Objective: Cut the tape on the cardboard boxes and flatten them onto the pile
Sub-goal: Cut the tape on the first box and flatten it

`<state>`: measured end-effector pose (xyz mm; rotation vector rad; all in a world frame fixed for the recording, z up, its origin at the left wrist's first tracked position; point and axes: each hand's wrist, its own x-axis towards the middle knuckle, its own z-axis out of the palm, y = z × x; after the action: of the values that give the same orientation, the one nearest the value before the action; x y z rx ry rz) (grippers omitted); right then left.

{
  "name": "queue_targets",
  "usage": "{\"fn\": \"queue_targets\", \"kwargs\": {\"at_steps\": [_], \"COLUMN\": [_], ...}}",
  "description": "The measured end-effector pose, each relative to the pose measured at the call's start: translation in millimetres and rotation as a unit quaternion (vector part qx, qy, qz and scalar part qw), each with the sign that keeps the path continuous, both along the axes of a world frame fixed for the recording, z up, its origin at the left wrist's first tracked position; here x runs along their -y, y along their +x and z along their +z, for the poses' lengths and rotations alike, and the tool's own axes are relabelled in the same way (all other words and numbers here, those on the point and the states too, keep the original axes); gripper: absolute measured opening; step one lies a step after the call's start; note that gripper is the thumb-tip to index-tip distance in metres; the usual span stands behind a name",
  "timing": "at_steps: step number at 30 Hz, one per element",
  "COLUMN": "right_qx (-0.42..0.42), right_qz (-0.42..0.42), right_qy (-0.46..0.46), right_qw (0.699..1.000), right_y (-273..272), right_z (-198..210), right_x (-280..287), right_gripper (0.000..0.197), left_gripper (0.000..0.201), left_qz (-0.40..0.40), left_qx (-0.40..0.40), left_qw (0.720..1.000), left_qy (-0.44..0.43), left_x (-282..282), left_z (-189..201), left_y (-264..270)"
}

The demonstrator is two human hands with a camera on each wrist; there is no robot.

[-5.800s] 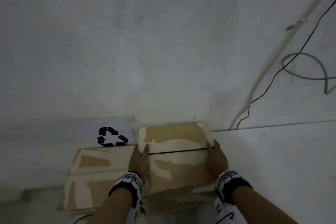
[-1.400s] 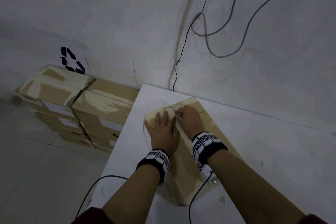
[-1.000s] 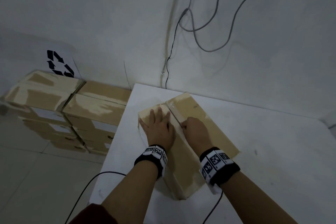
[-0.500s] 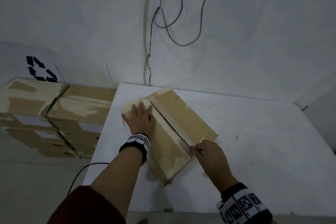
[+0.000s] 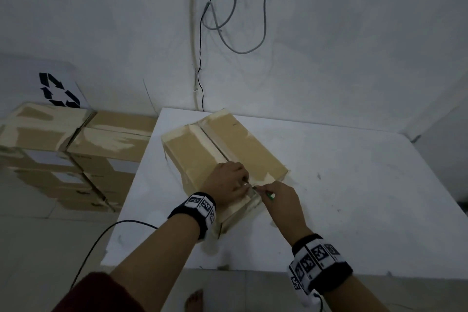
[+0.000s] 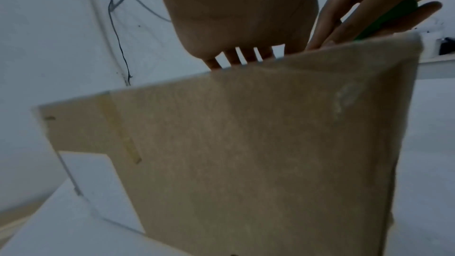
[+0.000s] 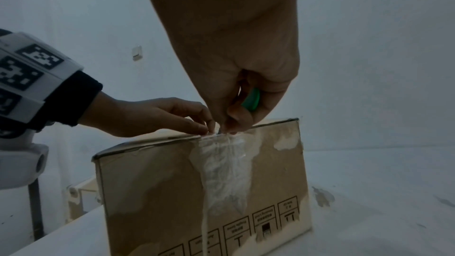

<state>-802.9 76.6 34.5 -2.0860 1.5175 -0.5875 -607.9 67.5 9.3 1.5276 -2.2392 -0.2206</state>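
Locate box at frame centre, standing on white surface. Trace tape along the long axis, upper left to lower right, ending at both hands. Find right hand at lower right end, wrist raised, grip clamped on green cutter, tip at top edge. Find left hand touching it from the left, fingertips bunched at same edge; unable to tell whether pinching or only pressing. Expect, as a judgement, remaining tape directly below the grip, down the near face. See stacked boxes at frame left.

Brown cardboard box with pale patches, green cutter, white table, black-and-white patterned wristbands.
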Motion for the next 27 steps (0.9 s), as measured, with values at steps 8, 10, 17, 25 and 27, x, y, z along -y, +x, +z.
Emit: {"fn": "queue_targets", "kwargs": {"at_steps": [8,10,17,25,27], "right_qx": [0.099,0.117,0.149,0.165,0.180], "right_qz": [-0.018,-0.013,-0.033,-0.024,-0.039], "right_qy": [0.027,0.032,0.037,0.073,0.082], "right_qw": [0.995,0.993,0.988,0.983,0.979], "right_y": [-5.1,-6.8,-6.3,-13.3,-12.9], "right_z": [-6.3,-5.2,-11.3,-3.6,-7.6], "right_x": [0.4,1.7,-3.1,-2.8,-5.2], "right_gripper": [0.013,0.010,0.007,0.012,0.012], "left_gripper": [0.024,0.023,0.012,0.018,0.018], "left_qz": [0.015,0.013,0.011,0.033,0.035], "left_qx": [0.017,0.006,0.003,0.008,0.006], "left_qw": [0.998,0.998,0.996,0.997,0.997], "left_qy": [-0.064,-0.059,-0.085,-0.072,-0.074], "left_x": [-3.3,-1.3,-0.8,-3.4,-4.3], "left_z": [-11.0,-11.5,-16.5,-13.0,-13.1], "left_y": [-10.3,-9.7,-10.5,-11.2,-11.6]}}
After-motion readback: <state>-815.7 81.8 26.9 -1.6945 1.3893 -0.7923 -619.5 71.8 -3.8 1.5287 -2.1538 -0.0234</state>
